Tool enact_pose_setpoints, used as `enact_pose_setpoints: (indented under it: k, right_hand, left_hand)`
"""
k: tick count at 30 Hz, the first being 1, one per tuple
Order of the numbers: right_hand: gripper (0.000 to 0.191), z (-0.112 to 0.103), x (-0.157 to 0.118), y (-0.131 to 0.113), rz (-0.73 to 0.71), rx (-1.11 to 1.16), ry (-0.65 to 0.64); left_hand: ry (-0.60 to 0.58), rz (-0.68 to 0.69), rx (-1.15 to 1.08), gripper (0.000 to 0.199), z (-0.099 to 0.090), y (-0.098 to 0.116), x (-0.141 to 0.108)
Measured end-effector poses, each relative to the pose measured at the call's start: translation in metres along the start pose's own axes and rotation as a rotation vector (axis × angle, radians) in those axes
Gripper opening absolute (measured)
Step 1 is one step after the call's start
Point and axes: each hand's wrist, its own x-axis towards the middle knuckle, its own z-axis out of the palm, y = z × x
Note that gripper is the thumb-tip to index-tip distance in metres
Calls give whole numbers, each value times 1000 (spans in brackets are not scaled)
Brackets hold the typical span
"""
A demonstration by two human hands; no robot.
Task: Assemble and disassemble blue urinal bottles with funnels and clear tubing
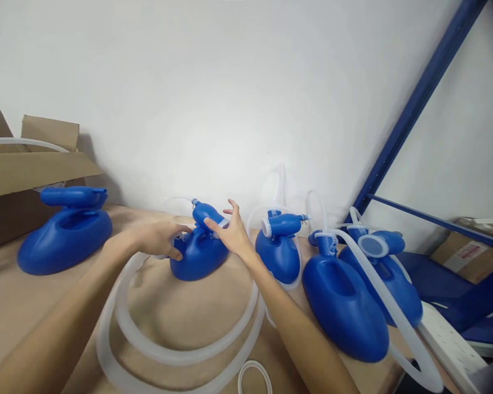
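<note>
A blue plastic urinal bottle (199, 257) stands on the brown tabletop, with a smaller blue receiver (207, 212) resting across its top. The receiver has a pale rim on its right end and a ringed cap on its left. My left hand (164, 239) is at the bottle's neck end, its fingers curled around that part and hiding most of it. My right hand (232, 232) is at the receiver's rimmed end, thumb pressed on its front and fingers spread upward behind. A translucent hose (181, 358) loops over the table in front of the bottle.
More blue urinal bottles stand close on the right, among them one with a receiver (285, 224) and a long one (345, 312). Another bottle (66, 238) sits left beside an open cardboard box (33, 169). A white ring (254, 372) lies in front. A blue metal frame (419, 93) slants at right.
</note>
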Motion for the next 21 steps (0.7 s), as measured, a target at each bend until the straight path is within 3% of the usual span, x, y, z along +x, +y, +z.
enact_pose_setpoints:
  k: [4,8,13,16,21]
  right_hand:
    - [94,-25,7,-5,64,35,-126]
    - [71,-66,2,-20,-26,-38,-132]
    - [57,-114,-15,-40,-52,-129,-121]
    - [62,-130,-20,-39,3,-248,-316]
    - [82,-126,-14,-19,204,-510,-836]
  left_hand:
    - [-9,-94,60,89,-8,-5,-1]
    - [39,-61,120,68,-12,-10,-1]
    - [280,-49,121,61,-26,-19,-10]
    - [500,-116,86,60,-40,-18,-24]
    - [912,-289,-47,56,-57,-12,-50]
